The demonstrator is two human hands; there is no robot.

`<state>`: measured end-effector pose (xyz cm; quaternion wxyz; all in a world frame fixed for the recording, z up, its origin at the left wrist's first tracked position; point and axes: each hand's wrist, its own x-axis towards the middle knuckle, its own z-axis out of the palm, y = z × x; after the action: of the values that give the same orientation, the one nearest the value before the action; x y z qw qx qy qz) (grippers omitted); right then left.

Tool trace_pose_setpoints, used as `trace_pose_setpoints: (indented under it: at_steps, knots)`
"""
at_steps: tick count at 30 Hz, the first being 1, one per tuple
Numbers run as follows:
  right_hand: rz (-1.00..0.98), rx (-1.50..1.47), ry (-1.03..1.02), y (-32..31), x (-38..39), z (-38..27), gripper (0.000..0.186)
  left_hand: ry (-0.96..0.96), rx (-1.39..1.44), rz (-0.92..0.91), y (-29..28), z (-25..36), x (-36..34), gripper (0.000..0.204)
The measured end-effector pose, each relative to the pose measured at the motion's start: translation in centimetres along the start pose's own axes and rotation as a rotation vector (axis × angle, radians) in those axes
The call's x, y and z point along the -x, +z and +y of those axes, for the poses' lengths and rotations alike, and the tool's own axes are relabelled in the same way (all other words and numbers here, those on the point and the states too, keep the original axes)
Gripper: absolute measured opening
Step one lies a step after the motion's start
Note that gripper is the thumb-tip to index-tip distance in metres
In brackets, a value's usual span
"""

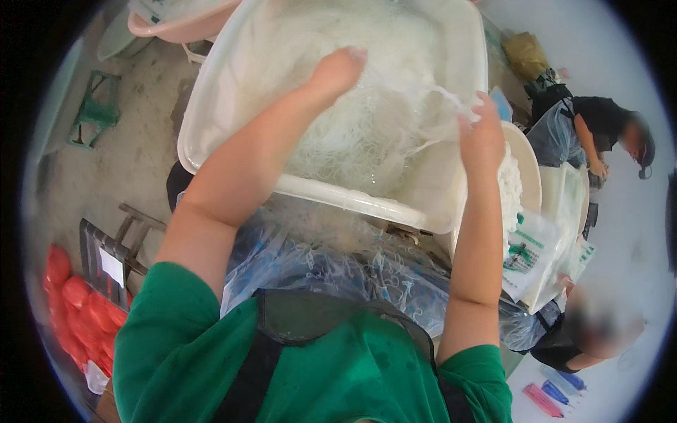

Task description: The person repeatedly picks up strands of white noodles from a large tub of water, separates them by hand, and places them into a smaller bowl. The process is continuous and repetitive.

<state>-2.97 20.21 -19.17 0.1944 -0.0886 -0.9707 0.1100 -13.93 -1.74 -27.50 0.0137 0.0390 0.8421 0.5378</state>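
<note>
A large white tub (303, 185) in front of me holds a tangled mass of thin, pale, noodle-like strands (331, 144), wet-looking. Above it, my left hand (340, 72) is closed, with the end of a stretched bunch of strands at its fingertips. The bunch (423, 87) runs across to my right hand (484, 137), whose fingers are closed on it near the tub's right rim. Some strands hang from there back toward the tub. Just beneath my right forearm stands a round cream basin (530, 169) with a white, lumpy heap (509, 201) in it.
Two other people, one in a dark top (606, 120), work at the right beside a white table (564, 190) with printed plastic bags (532, 247). On the left are a green stool (96, 109), red bags (81, 303) and a folding chair (106, 261). A pink basin (185, 28) stands behind.
</note>
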Motion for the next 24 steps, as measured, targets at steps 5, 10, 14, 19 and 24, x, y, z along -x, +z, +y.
trace_pose_setpoints:
  at_steps: [5,10,14,19,24]
  knots:
    - [-0.919,0.359,-0.685,8.5,3.0,-0.7,0.027,0.161,-0.316,-0.255,-0.8,1.8,0.7,0.033]
    - [-1.152,0.25,-0.548,7.7,4.3,1.6,0.017,0.108,-0.266,-0.296,-1.3,1.9,0.7,0.033]
    - [-1.06,-0.593,-0.057,-5.2,2.7,-1.2,0.014,0.223,-0.077,-0.457,-0.9,1.0,0.4,0.034]
    - [-0.436,-0.965,0.024,-16.9,3.8,-3.7,0.021,0.278,0.296,-0.798,-1.0,4.8,5.1,0.027]
    - [-0.108,-1.087,0.031,-20.1,4.5,-3.7,0.025,0.225,0.413,-0.932,0.6,10.2,11.9,0.017]
